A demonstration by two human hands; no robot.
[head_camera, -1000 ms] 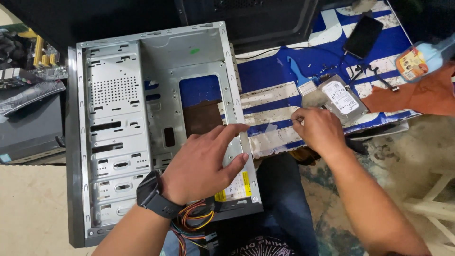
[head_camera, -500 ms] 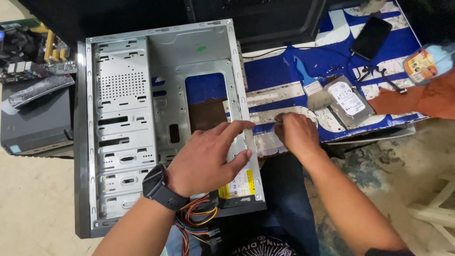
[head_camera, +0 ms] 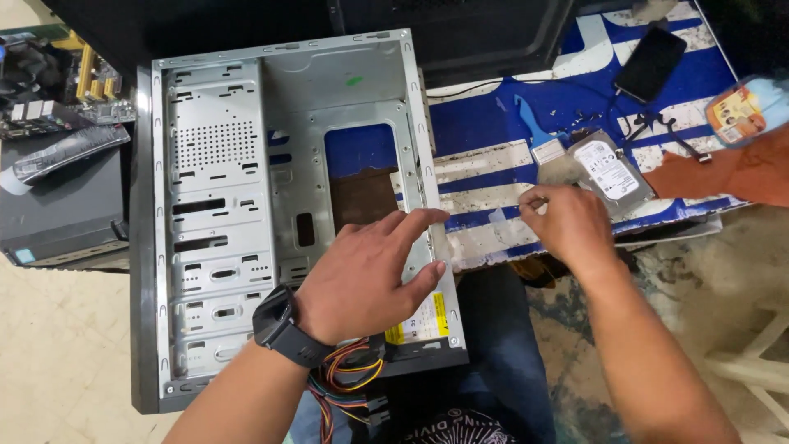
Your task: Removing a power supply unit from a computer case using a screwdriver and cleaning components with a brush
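An open grey computer case point(head_camera: 222, 164) lies on its side in front of me. My left hand point(head_camera: 370, 275), with a black watch on the wrist, rests palm down on the case's right rail above the power supply point(head_camera: 423, 321), fingers spread. My right hand point(head_camera: 567, 222) hovers over the blue and white tabletop point(head_camera: 485, 123) to the right of the case, its fingertips pinched together. I see nothing between them. Just beyond those fingertips lie a hard drive point(head_camera: 608, 168) and a small blue-handled brush point(head_camera: 538, 140).
Coloured cables point(head_camera: 345, 382) spill from the case's near end. A black phone point(head_camera: 649, 62) and several small dark bits lie at the back right. A circuit board point(head_camera: 57, 90) and a dark box point(head_camera: 57, 205) sit left of the case. A chair frame point(head_camera: 756, 362) stands at right.
My right hand went left to the case's rail, then drew back right to the tabletop beside the hard drive. My left hand has stayed on the case.
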